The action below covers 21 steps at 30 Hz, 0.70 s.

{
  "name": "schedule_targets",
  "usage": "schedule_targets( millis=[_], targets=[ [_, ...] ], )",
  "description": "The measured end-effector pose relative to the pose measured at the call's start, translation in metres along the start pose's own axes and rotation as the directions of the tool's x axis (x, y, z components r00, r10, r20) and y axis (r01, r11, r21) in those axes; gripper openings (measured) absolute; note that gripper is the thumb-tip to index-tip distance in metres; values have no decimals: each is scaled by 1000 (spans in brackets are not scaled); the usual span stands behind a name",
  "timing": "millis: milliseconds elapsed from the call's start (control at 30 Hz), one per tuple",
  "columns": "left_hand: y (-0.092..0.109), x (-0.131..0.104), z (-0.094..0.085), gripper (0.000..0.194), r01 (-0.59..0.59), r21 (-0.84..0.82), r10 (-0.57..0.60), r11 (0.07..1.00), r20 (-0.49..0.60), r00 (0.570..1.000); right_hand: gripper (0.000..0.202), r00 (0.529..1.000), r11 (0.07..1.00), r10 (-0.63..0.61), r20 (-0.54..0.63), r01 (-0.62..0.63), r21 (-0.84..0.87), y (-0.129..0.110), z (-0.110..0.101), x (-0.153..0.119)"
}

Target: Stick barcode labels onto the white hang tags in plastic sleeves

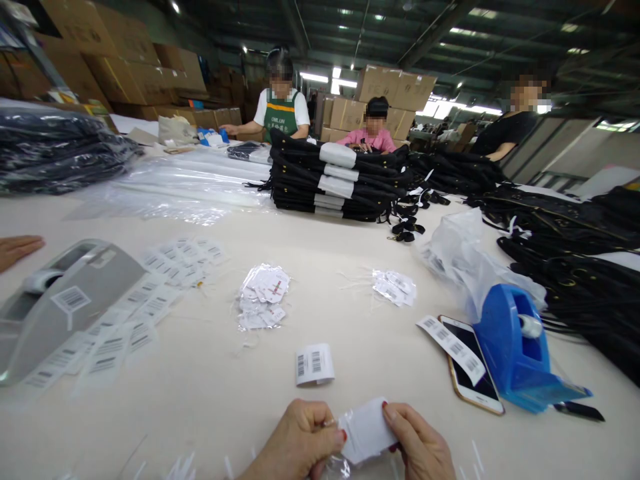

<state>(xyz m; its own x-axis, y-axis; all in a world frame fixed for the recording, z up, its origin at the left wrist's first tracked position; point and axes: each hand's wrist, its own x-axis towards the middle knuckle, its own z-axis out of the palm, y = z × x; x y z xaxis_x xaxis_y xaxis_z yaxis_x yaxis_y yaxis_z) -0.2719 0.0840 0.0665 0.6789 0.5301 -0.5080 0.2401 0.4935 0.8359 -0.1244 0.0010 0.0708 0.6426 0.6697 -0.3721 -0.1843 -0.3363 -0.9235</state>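
At the bottom centre, a white tag (367, 430) in clear plastic is held between both hands. My left hand (303, 437) pinches its left edge and the crumpled film, thumb on top. The fingers of my right hand (420, 440) are closed on its right edge. Just beyond my hands lies a small sheet of barcode labels (315, 364). Farther off are a pile of bagged white tags (263, 293) and a smaller pile of tags (395, 287) to its right.
A grey tape dispenser (100, 280) and barcode strips (107, 350) are at left, near another person's hand (20, 250). At right are a phone (463, 333) and a blue tape dispenser (515, 347). Stacked black goods (300, 177) stand behind; three people are beyond.
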Motion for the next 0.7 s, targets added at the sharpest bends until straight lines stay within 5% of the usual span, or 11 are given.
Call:
schedule_targets(
  millis=[233, 333, 433, 600, 700],
  targets=[
    [14, -3, -14, 23, 71, 444, 1, 893, -160, 987, 39, 998, 997, 66, -8, -66, 25, 9, 0, 8],
    [18, -5, -17, 21, 89, 765, 129, 637, -220, 967, 42, 998, 997, 54, -15, -55, -50, 10, 3, 6],
    [19, -8, -17, 25, 155, 908, 153, 390, -229, 961, 41, 999, 986, -43, -16, 39, -160, 10, 5, 5],
    [8, -12, -15, 23, 106, 974, 267, 200, -158, 951, 39, 984, 925, -173, -43, 148, -350, 13, 7, 5],
    [-4, -13, -16, 19, 20, 999, 540, 40, -38, 841, 39, 967, 881, -249, -46, 206, -426, 16, 7, 7]
  ],
)
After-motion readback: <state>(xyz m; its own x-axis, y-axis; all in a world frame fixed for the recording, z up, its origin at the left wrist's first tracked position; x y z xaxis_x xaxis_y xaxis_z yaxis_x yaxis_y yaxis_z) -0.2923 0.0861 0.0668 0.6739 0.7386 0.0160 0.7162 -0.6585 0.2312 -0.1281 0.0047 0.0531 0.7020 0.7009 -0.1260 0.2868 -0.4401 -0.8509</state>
